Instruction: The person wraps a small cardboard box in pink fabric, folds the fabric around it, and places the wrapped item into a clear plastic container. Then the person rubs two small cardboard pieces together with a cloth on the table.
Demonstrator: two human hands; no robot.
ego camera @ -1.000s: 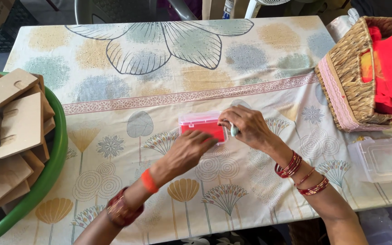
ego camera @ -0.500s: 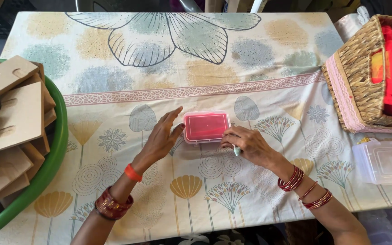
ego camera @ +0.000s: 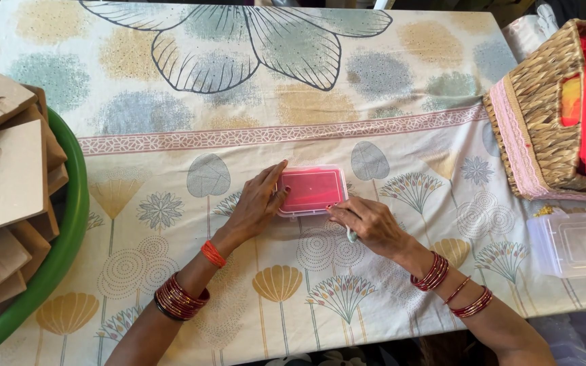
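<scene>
A small clear plastic box with red contents point(ego camera: 312, 190) lies flat on the patterned tablecloth point(ego camera: 252, 81) in the middle of the table. My left hand point(ego camera: 256, 203) rests against the box's left side, fingers stretched along its edge. My right hand point(ego camera: 367, 224) touches the box's lower right corner with its fingertips and has a small pale object tucked under its fingers. Both wrists wear red bangles.
A green tub point(ego camera: 62, 251) at the left holds several flat wooden pieces point(ego camera: 8, 176). A wicker basket point(ego camera: 537, 122) with red and yellow cloth stands at the right. A clear empty plastic box point(ego camera: 574, 244) lies below the basket near the table's right edge.
The box has been set down flat on the cloth. My left hand moved from over it to its left edge, and my right hand dropped to its lower right corner.
</scene>
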